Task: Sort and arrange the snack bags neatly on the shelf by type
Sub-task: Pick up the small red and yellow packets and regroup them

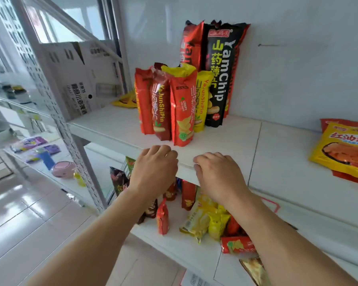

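On the white upper shelf [225, 137] the tall black-and-red foil yam chip bags [219, 75] stand upright at the back, smaller red and yellow tube-shaped snack bags [182, 108] just in front, long axes vertical. Left hand [153, 168] and right hand [219, 174] rest on the shelf edge right below them, fingers curled over it, holding nothing; the left looks slightly nearer.

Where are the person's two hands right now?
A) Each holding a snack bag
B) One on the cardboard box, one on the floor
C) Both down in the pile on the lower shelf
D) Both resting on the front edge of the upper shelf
D: the left hand and right hand both rest, holding nothing, on the front edge of the upper shelf, just before the standing snack bags.
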Demonstrator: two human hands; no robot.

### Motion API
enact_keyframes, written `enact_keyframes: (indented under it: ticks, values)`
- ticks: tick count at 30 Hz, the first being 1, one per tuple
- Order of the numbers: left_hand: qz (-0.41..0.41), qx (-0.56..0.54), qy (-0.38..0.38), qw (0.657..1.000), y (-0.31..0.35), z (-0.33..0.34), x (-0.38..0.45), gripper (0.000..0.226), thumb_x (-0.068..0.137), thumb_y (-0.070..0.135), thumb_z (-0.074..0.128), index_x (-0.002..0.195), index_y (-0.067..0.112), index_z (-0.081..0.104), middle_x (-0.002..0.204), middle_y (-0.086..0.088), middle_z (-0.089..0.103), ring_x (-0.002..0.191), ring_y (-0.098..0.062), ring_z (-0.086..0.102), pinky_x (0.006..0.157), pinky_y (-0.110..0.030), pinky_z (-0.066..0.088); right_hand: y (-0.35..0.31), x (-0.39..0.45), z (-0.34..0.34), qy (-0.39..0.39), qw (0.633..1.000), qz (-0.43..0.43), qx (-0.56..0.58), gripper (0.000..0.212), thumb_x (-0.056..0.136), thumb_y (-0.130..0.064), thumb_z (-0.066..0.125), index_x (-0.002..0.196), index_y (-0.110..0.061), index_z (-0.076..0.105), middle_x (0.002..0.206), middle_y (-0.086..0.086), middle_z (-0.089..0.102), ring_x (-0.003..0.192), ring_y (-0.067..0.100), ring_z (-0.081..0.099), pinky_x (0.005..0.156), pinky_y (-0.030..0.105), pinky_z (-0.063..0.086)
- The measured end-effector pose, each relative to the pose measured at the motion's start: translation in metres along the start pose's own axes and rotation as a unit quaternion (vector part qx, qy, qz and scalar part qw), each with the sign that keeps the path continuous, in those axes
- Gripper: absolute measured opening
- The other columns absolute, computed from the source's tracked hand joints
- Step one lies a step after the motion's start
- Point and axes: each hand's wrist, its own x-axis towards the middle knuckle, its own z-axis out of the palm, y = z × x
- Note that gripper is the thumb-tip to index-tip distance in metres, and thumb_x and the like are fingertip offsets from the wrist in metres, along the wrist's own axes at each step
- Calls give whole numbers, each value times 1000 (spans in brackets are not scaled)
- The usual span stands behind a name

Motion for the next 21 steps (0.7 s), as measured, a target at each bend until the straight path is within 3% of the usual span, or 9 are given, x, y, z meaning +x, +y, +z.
enact_keyframes:
  ticks: [10,14,21]
  values:
    - [-28,29,-24,999,-144,-16,-33,15,93,28,62,95,18,74,98,2,71,93,-25,68,80,-40,54,-135,66,39,2,999,-32,20,25,99,-20,44,114,-21,64,110,-2,68,100,24,61,82,39,48]
    - [-50,44,-16,998,-194,-1,-24,11,90,24,64,93,18,73,95,1,70,90,-26,68,77,-40,53,-164,109,56,10,998,-52,37,25,99,-18,46,116,-18,64,109,0,68,97,24,61,79,38,47]
    - [-111,47,-25,992,-281,54,26,12,89,24,68,95,14,73,95,-1,72,88,-30,69,75,-42,55,-186,212,102,6,994,-22,108,32,103,-26,40,128,-20,58,125,-1,63,110,22,55,87,37,48]
